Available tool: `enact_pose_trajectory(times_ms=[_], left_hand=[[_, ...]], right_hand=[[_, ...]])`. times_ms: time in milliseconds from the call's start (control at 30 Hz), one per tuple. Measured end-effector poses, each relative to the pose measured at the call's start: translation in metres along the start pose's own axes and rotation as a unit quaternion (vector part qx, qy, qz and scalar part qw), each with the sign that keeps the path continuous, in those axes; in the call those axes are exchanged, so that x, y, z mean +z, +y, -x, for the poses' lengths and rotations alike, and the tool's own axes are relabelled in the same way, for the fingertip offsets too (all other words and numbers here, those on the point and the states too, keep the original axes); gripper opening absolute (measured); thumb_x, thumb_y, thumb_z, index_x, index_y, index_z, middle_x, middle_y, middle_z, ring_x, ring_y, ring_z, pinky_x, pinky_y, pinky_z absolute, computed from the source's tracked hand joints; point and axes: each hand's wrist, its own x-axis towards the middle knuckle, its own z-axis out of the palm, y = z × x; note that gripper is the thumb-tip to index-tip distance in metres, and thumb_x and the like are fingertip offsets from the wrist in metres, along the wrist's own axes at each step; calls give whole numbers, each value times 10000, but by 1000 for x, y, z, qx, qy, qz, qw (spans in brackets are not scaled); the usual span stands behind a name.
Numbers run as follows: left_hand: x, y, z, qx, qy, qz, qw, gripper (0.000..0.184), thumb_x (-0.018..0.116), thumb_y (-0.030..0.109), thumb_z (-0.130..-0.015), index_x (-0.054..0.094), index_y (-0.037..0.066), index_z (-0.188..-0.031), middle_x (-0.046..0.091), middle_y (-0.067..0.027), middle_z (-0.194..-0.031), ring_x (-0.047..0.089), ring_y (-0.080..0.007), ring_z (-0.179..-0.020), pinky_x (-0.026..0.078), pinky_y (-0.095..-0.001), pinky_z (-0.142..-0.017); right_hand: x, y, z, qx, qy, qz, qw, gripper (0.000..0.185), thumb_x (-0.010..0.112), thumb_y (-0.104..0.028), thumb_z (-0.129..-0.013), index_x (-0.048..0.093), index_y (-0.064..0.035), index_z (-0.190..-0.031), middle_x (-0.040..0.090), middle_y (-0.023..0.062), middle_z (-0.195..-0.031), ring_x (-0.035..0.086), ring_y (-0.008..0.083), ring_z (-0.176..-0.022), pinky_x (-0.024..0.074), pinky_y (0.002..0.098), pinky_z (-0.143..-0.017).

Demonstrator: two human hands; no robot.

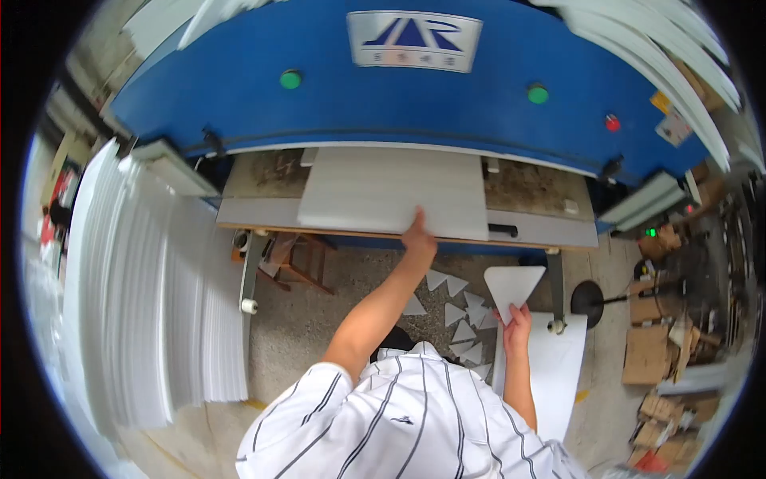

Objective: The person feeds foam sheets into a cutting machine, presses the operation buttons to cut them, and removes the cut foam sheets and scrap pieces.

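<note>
While my left hand point(419, 239) reaches out to the front edge of the counter point(550, 227), my right hand point(518, 321) is lower down on the right, holding up a white triangular piece point(513, 287) with rounded corners. My grip on that one is a plain pinch near the narrow end, with the broad side facing away from me.

The left one's trickier. I've got one digit on top of the big white sheet point(391, 191), at its front edge, but the rest is kinda hard to make out from up here, so I can't tell if that grip is pinching the sheet or just pressing on it. The sheet lies flat on the counter, its far side up against the lower edge of the blue machine point(239, 96). A black handle point(503, 231) sits just beside its front right corner.

Up on the blue front there's a logo plate point(415, 40), two green buttons point(290, 79) and a red button point(612, 122). Down on the floor point(359, 279), between my forearms, a bunch of white triangles point(463, 331) lie scattered. A wooden stool point(305, 262) is off to their left, tall white sheets point(159, 303) stand packed further left, and cardboard boxes point(648, 355) are piled far right.
</note>
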Motion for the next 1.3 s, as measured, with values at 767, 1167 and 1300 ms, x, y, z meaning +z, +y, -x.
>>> enact_pose_trajectory(times_ms=[767,1167,1300], left_hand=[[-64,210,-47,402,209,-831,323,462,722,387,-845,623,19,-1106,637,-143,-1017,579,-316,-1067,373,-582,-946],[-66,302,-90,63,-11,-514,856,612,741,370,-880,531,-77,-1240,631,-232,-1147,645,-401,-1025,601,-518,-697],[-87,290,-14,23,-107,-354,929,501,684,315,-931,583,-79,-1224,666,-253,-1141,727,-346,-823,624,-393,-590]], right_hand=[[145,28,-87,61,-66,144,986,268,629,-255,-956,602,-32,-1102,630,61,-785,554,138,-573,431,269,-501],[202,13,-101,140,-267,91,949,235,620,-264,-953,548,-72,-1069,535,20,-671,450,112,-507,369,254,-478],[211,37,-91,79,-265,115,954,241,576,-214,-953,531,-58,-1132,557,34,-750,458,110,-543,370,270,-480]])
